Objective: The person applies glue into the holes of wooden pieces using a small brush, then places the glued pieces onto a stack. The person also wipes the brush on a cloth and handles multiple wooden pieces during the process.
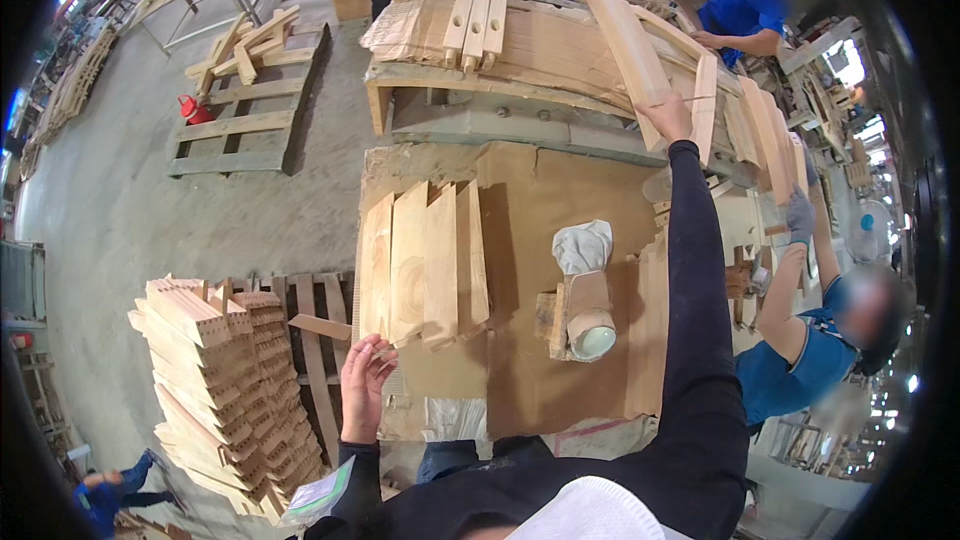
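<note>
My right hand (pixel 670 120) reaches far out to the bench and grips the near end of a wide, pale wooden board (pixel 628 48). Beside that board lies a narrower wooden slat (pixel 704 110). Close to my body, my left hand (pixel 364 390) is raised, palm up, its fingers loosely bent and apart with nothing visible in them. Just beyond its fingertips several wooden pieces with angled ends (pixel 408 260) lie side by side on a cardboard-covered table (pixel 520 380).
A white cup (pixel 591 336) and a bundled white cloth (pixel 582 245) stand on the cardboard. Stacked wooden parts (pixel 220 410) rise at the left. Slotted wooden pieces (pixel 476 20) lie on the far bench. A gloved co-worker (pixel 800 340) holds boards at the right; others work beyond the bench.
</note>
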The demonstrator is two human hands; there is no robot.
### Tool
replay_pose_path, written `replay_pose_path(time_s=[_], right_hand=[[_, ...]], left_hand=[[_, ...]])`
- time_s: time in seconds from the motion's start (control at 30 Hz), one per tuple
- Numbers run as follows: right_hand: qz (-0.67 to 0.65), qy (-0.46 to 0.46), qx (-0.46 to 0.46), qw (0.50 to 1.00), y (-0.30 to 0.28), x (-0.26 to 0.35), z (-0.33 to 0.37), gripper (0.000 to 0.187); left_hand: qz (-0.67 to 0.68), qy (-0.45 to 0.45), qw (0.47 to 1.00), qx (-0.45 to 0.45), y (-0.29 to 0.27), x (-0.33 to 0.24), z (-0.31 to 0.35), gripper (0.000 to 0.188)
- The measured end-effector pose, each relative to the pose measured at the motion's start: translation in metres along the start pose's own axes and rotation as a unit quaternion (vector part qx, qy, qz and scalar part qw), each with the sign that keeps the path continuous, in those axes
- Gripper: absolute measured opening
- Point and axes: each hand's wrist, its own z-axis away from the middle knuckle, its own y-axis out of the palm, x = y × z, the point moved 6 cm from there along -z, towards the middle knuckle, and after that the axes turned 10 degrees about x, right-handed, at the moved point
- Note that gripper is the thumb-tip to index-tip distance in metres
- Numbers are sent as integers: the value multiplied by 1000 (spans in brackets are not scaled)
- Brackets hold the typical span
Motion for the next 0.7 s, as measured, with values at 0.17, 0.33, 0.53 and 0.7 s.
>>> replay_pose_path(time_s=[0.17, 0.33, 0.53, 0.7], right_hand=[[-45, 48, -39, 997, -1, 57, 22, 67], [-77, 28, -58, 995, 15, 142, 30, 66], [-119, -11, -50, 992, 36, 224, 36, 72], [-83, -44, -37, 995, 42, 249, 26, 86]], left_hand=[[0, -27, 1000, -13, 3, 10, 18, 30], [-4, -4, 1000, -7, 5, 2, 10, 29], [4, 20, 1000, -6, 1, -9, 22, 29], [2, 28, 1000, -9, 0, -13, 34, 29]])
